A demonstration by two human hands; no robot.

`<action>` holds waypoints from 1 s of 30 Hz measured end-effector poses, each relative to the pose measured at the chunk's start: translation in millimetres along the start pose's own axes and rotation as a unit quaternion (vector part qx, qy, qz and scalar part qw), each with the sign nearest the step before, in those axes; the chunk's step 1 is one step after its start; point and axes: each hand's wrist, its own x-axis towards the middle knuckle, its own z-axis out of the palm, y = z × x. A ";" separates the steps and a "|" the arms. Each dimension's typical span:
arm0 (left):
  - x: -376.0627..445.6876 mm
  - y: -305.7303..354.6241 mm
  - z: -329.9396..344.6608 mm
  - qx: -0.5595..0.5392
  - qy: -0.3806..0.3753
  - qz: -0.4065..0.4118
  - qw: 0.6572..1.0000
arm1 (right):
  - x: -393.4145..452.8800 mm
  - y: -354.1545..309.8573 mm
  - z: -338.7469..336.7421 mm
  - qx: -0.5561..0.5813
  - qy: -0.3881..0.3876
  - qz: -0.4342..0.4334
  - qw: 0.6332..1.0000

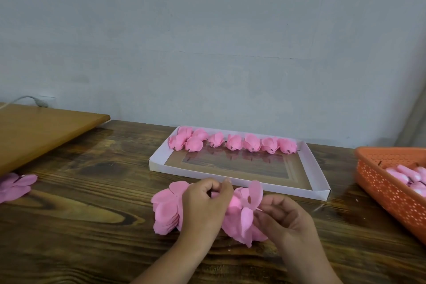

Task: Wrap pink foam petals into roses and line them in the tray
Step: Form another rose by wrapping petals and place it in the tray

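A white cardboard tray [315, 163] lies on the dark wooden table, with several finished pink roses [234, 142] lined along its far edge. In front of the tray, my left hand [204, 205] pinches the top of a pink foam flower piece [242, 221] over a stack of pink petals [164, 212]. My right hand [285, 217] grips the same piece from the right, and one petal [254, 193] stands up between the hands. The core of the piece is hidden by my fingers.
An orange perforated basket [387, 191] with pink-white pieces [408, 175] stands at the right edge. More pink petals [16, 185] lie at the far left. A light wooden board [41, 129] sits at the back left, a grey wall behind.
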 end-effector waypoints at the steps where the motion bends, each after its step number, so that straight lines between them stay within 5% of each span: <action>1: -0.1 0.0 0.6 -0.001 0.000 -0.008 1.000 | 0.0 -0.8 0.1 -0.002 0.001 -0.001 1.000; 11: -7.3 7.6 3.3 -0.024 -0.035 -0.020 0.999 | -1.5 -1.3 7.3 -0.062 0.060 -0.015 0.996; 25: -9.4 13.6 -0.6 -0.032 -0.068 -0.024 0.997 | -5.6 2.5 9.7 -0.170 0.008 -0.108 0.980; 30: -6.2 13.2 -5.2 -0.027 -0.136 -0.023 0.990 | -6.1 7.1 9.0 -0.137 0.002 -0.109 0.985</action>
